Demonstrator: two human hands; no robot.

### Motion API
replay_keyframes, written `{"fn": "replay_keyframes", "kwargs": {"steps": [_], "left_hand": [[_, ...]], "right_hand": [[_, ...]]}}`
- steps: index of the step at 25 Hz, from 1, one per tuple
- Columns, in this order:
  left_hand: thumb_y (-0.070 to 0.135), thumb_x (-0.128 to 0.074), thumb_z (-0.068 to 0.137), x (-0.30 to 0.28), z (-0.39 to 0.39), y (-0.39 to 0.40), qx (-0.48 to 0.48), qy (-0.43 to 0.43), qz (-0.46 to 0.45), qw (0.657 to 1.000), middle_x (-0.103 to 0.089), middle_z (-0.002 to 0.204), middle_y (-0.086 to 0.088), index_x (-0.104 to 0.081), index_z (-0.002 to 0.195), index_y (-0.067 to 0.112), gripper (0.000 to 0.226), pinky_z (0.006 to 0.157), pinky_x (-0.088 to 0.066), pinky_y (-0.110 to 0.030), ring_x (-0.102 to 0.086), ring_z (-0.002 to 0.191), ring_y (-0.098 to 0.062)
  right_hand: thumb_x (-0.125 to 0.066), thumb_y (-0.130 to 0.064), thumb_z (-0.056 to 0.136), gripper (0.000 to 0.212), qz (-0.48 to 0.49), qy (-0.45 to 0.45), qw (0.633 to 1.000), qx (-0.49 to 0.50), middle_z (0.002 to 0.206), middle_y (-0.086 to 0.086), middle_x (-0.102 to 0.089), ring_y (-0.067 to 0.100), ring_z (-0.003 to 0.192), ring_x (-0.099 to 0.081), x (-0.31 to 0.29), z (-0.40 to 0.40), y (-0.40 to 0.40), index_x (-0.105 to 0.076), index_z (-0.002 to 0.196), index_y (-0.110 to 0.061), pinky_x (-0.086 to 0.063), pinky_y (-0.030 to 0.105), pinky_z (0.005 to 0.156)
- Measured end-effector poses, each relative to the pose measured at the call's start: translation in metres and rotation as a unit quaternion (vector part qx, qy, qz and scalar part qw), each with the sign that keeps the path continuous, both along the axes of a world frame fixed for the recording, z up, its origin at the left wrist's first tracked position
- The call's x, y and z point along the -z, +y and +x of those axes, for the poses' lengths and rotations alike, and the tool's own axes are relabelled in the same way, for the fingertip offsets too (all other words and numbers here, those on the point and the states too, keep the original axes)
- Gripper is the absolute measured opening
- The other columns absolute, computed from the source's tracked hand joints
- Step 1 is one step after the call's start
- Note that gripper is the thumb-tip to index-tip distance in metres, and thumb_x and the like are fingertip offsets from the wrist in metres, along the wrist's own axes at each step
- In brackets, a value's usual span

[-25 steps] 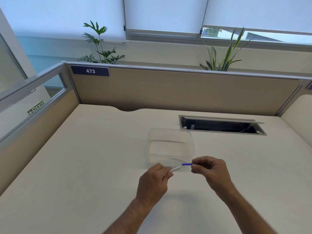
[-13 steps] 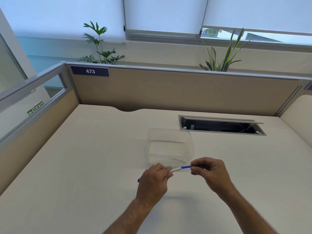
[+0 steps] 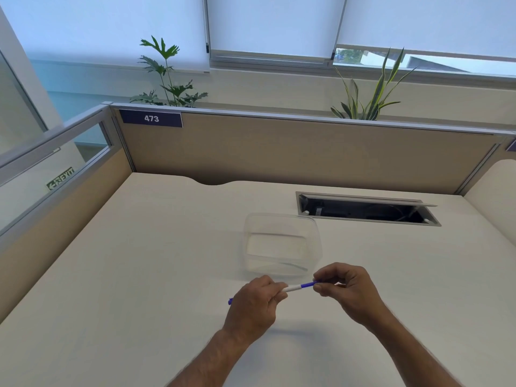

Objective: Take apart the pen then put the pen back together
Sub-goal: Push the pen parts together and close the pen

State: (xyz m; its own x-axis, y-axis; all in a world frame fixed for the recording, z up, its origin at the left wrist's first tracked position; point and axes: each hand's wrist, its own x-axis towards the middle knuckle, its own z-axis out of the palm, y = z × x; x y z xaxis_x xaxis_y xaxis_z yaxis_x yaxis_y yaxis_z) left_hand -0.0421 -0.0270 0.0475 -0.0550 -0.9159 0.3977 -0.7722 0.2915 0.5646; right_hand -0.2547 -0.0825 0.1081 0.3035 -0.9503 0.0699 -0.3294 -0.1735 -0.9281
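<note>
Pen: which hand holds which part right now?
Left hand grips the pen around its white barrel; right hand pinches the blue end with its fingertips.

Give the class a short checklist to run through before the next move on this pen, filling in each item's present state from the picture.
1. Left hand grips the white barrel: ok.
2. Right hand pinches the blue end of the pen: ok.
3. Blue end and barrel in one line: ok.
4. Blue end fully seated in the barrel: cannot tell, fingers cover it.
5. Clear container just beyond the hands on the desk, within easy reach: ok.
6. Spare parts left inside the container: cannot tell, it is transparent and faint.
</note>
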Motion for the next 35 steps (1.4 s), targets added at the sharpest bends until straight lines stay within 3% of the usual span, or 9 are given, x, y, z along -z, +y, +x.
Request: {"fn": "replay_keyframes", "kwargs": {"steps": [11, 22, 28, 31, 35], "left_hand": [[0.037, -0.041, 0.096, -0.004, 0.002, -0.001, 0.029, -0.012, 0.06, 0.998, -0.064, 0.083, 0.001, -0.069, 0.107, 0.021, 0.034, 0.06, -0.043, -0.028, -0.046, 0.071, -0.008], [0.032, -0.033, 0.093, -0.016, 0.0, -0.003, 0.077, -0.027, 0.134, 0.988, -0.068, 0.076, 0.003, -0.065, 0.094, 0.021, 0.034, 0.065, -0.052, -0.037, -0.058, 0.069, -0.017], [0.028, -0.039, 0.098, -0.015, 0.002, -0.002, 0.1, -0.009, 0.179, 0.979, -0.071, 0.077, 0.002, -0.067, 0.102, 0.023, 0.029, 0.065, -0.053, -0.032, -0.058, 0.066, -0.013], [0.028, -0.042, 0.101, -0.018, 0.003, -0.002, 0.115, 0.041, 0.228, 0.966, -0.071, 0.076, 0.0, -0.068, 0.101, 0.02, 0.027, 0.064, -0.047, -0.026, -0.052, 0.062, -0.006], [0.031, -0.044, 0.101, -0.023, 0.002, -0.002, 0.115, 0.038, 0.247, 0.961, -0.073, 0.079, 0.0, -0.07, 0.099, 0.019, 0.028, 0.064, -0.047, -0.023, -0.054, 0.061, -0.005]], "right_hand": [[-0.082, 0.009, 0.07, 0.021, -0.007, -0.007, 1.0, -0.011, 0.072, 0.008, -0.076, 0.019, 0.06, -0.068, 0.005, 0.0, 0.0, -0.076, 0.081, -0.008, -0.059, 0.028, 0.06], [-0.083, 0.009, 0.068, 0.022, -0.031, 0.009, 0.999, -0.041, 0.074, 0.007, -0.076, 0.017, 0.066, -0.071, 0.011, 0.003, 0.0, -0.077, 0.076, -0.01, -0.058, 0.027, 0.062], [-0.086, -0.006, 0.071, 0.022, -0.082, 0.116, 0.987, -0.075, 0.075, -0.014, -0.077, 0.011, 0.067, -0.071, 0.018, -0.001, 0.002, -0.079, 0.081, -0.024, -0.058, 0.027, 0.064], [-0.085, -0.009, 0.073, 0.023, -0.128, 0.141, 0.977, -0.096, 0.078, -0.014, -0.075, 0.01, 0.069, -0.069, 0.023, -0.003, 0.0, -0.077, 0.082, -0.028, -0.056, 0.027, 0.064], [-0.078, -0.024, 0.081, 0.01, -0.156, 0.173, 0.965, -0.122, 0.075, -0.012, -0.074, 0.009, 0.066, -0.066, 0.027, -0.007, -0.002, -0.073, 0.086, -0.03, -0.053, 0.03, 0.061]]}}
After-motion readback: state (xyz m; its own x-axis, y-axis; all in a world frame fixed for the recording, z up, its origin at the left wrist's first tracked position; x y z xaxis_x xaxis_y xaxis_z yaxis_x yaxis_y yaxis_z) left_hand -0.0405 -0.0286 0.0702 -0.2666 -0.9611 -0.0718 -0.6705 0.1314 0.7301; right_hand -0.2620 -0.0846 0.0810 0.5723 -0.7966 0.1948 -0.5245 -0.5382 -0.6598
